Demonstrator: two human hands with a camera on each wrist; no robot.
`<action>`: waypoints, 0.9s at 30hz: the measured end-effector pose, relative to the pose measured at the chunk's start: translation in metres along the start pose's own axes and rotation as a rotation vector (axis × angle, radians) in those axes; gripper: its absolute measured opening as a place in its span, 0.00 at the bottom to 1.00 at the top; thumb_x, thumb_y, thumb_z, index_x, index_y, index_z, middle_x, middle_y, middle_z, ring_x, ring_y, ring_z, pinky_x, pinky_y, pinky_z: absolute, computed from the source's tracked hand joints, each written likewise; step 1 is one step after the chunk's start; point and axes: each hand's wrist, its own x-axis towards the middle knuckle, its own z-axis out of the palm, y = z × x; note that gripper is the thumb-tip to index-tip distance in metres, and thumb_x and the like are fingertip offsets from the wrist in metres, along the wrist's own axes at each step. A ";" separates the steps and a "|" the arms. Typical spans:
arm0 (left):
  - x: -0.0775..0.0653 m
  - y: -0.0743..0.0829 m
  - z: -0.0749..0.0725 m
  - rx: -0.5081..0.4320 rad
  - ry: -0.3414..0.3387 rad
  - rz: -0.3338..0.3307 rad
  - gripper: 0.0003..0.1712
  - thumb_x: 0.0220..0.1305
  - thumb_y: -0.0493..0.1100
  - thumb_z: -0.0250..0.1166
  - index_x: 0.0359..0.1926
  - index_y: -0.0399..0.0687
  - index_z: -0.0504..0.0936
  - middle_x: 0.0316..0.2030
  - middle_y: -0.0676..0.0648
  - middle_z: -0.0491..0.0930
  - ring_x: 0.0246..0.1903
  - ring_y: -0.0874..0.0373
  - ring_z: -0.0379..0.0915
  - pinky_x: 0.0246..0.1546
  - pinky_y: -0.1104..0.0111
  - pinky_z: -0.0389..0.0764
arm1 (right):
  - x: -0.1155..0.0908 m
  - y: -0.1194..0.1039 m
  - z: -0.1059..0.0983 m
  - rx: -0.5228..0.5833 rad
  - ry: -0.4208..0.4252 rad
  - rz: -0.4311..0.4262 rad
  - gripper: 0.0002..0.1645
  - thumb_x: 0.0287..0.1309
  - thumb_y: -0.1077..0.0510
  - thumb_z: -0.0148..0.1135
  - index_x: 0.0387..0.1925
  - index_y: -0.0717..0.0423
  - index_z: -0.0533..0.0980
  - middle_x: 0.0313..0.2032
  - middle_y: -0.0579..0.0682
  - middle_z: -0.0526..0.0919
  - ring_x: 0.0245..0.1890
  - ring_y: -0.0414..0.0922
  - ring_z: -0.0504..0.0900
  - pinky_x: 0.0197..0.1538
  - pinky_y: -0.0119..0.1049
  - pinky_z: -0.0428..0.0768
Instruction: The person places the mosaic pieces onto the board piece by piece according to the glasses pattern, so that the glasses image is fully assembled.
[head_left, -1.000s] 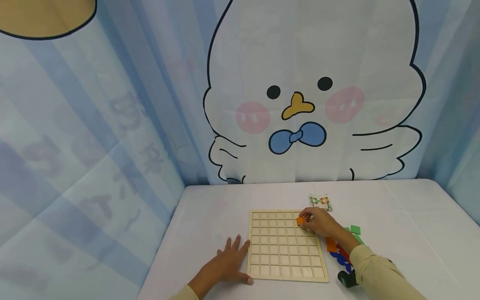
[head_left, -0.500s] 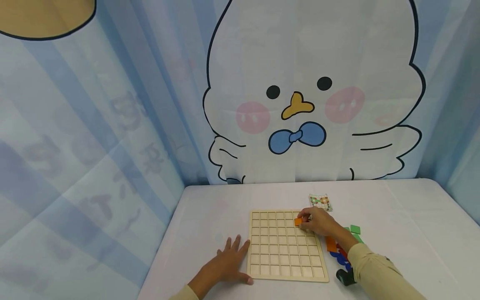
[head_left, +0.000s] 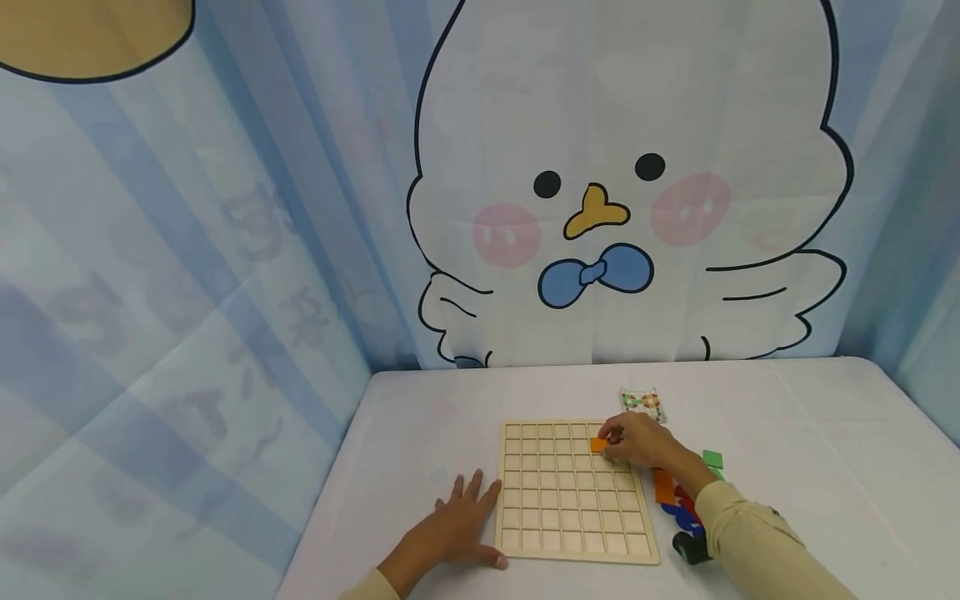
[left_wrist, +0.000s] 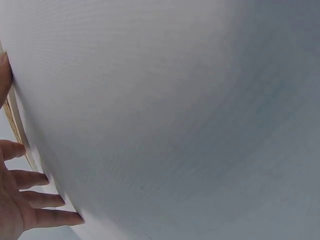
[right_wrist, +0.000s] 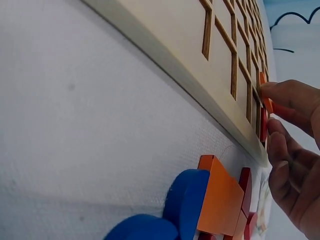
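Observation:
My right hand [head_left: 641, 439] pinches a small orange tile [head_left: 597, 445] between thumb and fingers, over the upper right part of a wooden grid board [head_left: 577, 557]. In the right wrist view the orange tile [right_wrist: 267, 102] stands tilted at the grid, and a red piece [right_wrist: 263, 125] sits in the board just below it; whether the tile is seated in a cell I cannot tell. At the board's left edge my left hand [head_left: 459, 525] rests with fingers spread, its thumb near the lower left corner. The left wrist view catches only its fingers [left_wrist: 42, 200] against the edge.
Right of the board lie orange [head_left: 663, 486], blue [head_left: 684, 517] and green pieces [head_left: 712, 458], partly behind the right forearm. A dark object [head_left: 692, 547] lies by the sleeve. Behind the right hand is a small patterned card [head_left: 642, 404] on the white table [head_left: 420, 417].
The orange tile has shifted slightly left and more of it shows beyond the right fingertips. The right forearm has moved slightly left, while the left hand has stayed in place.

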 end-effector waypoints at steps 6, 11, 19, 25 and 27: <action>0.001 0.000 0.000 0.012 -0.003 -0.002 0.65 0.43 0.73 0.73 0.78 0.56 0.57 0.78 0.36 0.51 0.75 0.29 0.47 0.61 0.31 0.65 | 0.001 0.001 -0.001 0.002 0.007 -0.023 0.11 0.50 0.56 0.76 0.37 0.49 0.85 0.32 0.43 0.83 0.34 0.41 0.77 0.39 0.40 0.76; 0.001 0.001 -0.003 0.000 -0.007 -0.003 0.65 0.43 0.72 0.74 0.78 0.55 0.58 0.78 0.36 0.51 0.75 0.28 0.47 0.61 0.30 0.65 | 0.000 0.002 -0.002 0.010 0.013 -0.040 0.10 0.49 0.57 0.77 0.36 0.49 0.85 0.32 0.43 0.83 0.34 0.41 0.78 0.39 0.41 0.76; 0.002 0.002 -0.003 -0.005 -0.016 -0.019 0.65 0.43 0.71 0.75 0.78 0.55 0.58 0.78 0.36 0.51 0.75 0.29 0.47 0.61 0.30 0.64 | 0.001 0.002 -0.002 0.011 -0.001 -0.035 0.09 0.50 0.56 0.76 0.35 0.48 0.85 0.32 0.43 0.82 0.34 0.41 0.77 0.38 0.40 0.76; 0.001 0.002 -0.002 -0.010 -0.017 -0.025 0.65 0.42 0.72 0.75 0.78 0.55 0.58 0.78 0.36 0.51 0.75 0.29 0.46 0.62 0.31 0.64 | 0.000 0.000 -0.003 0.006 -0.006 -0.037 0.10 0.50 0.55 0.77 0.35 0.49 0.85 0.32 0.43 0.82 0.34 0.41 0.77 0.37 0.40 0.75; 0.001 0.002 -0.003 -0.008 -0.015 -0.024 0.65 0.42 0.71 0.75 0.78 0.55 0.58 0.78 0.36 0.51 0.75 0.29 0.47 0.61 0.31 0.64 | 0.000 -0.001 -0.003 0.003 -0.008 -0.038 0.10 0.50 0.55 0.76 0.35 0.49 0.84 0.32 0.43 0.82 0.33 0.41 0.76 0.37 0.40 0.74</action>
